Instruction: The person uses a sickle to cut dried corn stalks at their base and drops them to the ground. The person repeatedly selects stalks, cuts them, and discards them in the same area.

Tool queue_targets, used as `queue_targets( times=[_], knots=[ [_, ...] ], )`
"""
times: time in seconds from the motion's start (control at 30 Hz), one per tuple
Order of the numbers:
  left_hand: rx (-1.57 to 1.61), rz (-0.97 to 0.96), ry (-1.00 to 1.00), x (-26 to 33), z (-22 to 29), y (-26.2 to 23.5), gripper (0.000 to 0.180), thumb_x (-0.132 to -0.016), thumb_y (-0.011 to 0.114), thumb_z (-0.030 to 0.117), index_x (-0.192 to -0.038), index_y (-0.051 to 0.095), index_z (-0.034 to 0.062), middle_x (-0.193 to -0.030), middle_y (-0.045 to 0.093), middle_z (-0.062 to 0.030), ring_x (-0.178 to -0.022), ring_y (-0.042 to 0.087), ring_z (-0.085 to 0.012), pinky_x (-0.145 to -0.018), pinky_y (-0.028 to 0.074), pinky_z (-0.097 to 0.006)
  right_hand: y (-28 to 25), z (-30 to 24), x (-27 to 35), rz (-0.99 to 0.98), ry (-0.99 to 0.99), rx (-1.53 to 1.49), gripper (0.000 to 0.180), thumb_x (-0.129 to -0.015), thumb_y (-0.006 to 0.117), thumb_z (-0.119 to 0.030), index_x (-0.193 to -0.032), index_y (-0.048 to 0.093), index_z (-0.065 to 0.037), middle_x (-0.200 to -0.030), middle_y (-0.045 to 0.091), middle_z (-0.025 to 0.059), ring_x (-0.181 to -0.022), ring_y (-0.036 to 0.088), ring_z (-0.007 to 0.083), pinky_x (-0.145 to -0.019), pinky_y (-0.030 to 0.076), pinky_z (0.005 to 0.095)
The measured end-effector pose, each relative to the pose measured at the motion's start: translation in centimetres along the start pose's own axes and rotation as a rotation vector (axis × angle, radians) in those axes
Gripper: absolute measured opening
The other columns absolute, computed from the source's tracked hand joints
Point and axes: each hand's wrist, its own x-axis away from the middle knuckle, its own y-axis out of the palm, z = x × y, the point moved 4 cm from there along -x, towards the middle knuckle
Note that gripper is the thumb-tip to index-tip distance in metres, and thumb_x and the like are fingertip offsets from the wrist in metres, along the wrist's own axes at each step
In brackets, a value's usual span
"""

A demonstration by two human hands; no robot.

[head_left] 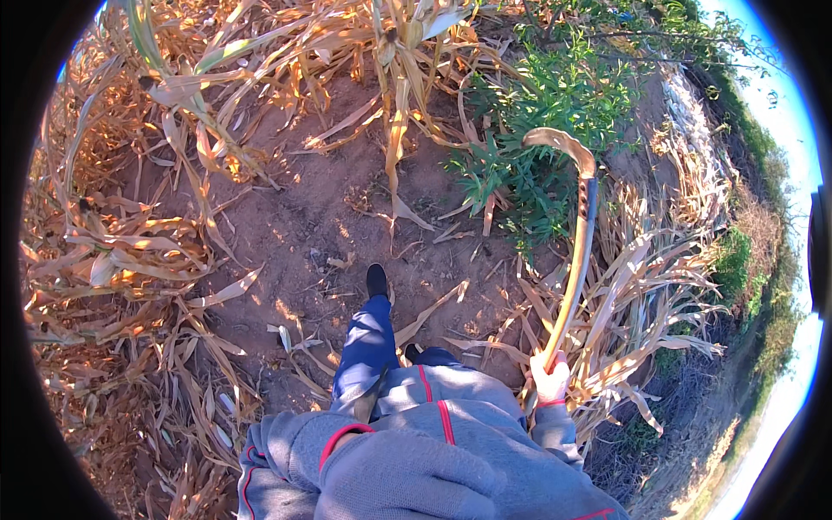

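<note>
My right hand (pixel 550 379) is wrapped round the lower end of the long wooden handle of a sickle (pixel 572 286). The tool points up and away from me, and its curved, rust-brown blade hooks to the left at the top. A dark sleeve joins blade and handle. My left hand (pixel 407 472), in a grey knit glove with a red cuff, is raised close in front of my chest. Its fingers stretch out to the right, with nothing visible in them; the palm side is hidden.
Dry corn stalks (pixel 113 251) stand and lean on the left and ahead. A leafy green plant (pixel 555 113) grows beyond the blade. Cut dry stalks (pixel 633 303) lie heaped at right, beside a weedy slope. My shoe (pixel 376 280) rests on brown soil (pixel 295 225).
</note>
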Motion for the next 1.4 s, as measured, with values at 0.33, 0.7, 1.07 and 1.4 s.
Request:
queue_targets(
  times=[0.33,0.7,1.07,1.4],
  knots=[
    [0.281,-0.011,-0.302,-1.0,-12.3,-15.0,0.030,-0.081,0.063,0.023,-0.098,0.060,-0.0008,-0.088,0.062,-0.0162,-0.074,0.061,-0.0257,-0.069,0.052,-0.037,11.8,-4.8,-10.3,0.236,0.138,-0.216,0.019,-0.078,0.068,-0.010,-0.075,0.049,-0.005,-0.054,0.048,0.0004,-0.038,0.045,0.0087,-0.038,0.036,0.0219],
    [0.205,0.068,-0.464,-2.7,-18.8,-21.3,0.033,-0.083,0.061,0.024,-0.102,0.059,-0.0027,-0.099,0.061,-0.0211,-0.083,0.062,-0.0261,-0.071,0.051,-0.036,18.2,-12.8,-18.3,0.089,0.057,-0.350,0.014,-0.081,0.061,-0.006,-0.076,0.049,-0.007,-0.057,0.047,-0.0003,-0.043,0.044,0.0075,-0.040,0.036,0.0211],
    [-1.593,-0.137,-0.847,0.8,-46.6,-30.1,0.045,-0.081,0.060,0.037,-0.110,0.054,0.0029,-0.111,0.056,-0.0181,-0.096,0.057,-0.0323,-0.075,0.047,-0.042,19.2,-14.8,-36.0,-0.144,0.039,-0.343,0.016,-0.084,0.059,-0.006,-0.075,0.047,-0.006,-0.047,0.042,-0.0002,-0.034,0.039,0.0090,-0.034,0.032,0.0229],
    [-1.664,0.304,-1.808,12.8,-48.0,-35.6,0.039,-0.088,0.048,0.038,-0.099,0.056,0.0019,-0.088,0.062,-0.0243,-0.082,0.063,-0.0364,-0.070,0.047,-0.048,25.0,-17.5,-47.8,-0.737,0.016,-0.194,0.029,-0.088,0.059,-0.033,-0.086,0.046,-0.007,-0.053,0.043,0.0002,-0.037,0.039,0.0077,-0.034,0.034,0.0215]
  ],
)
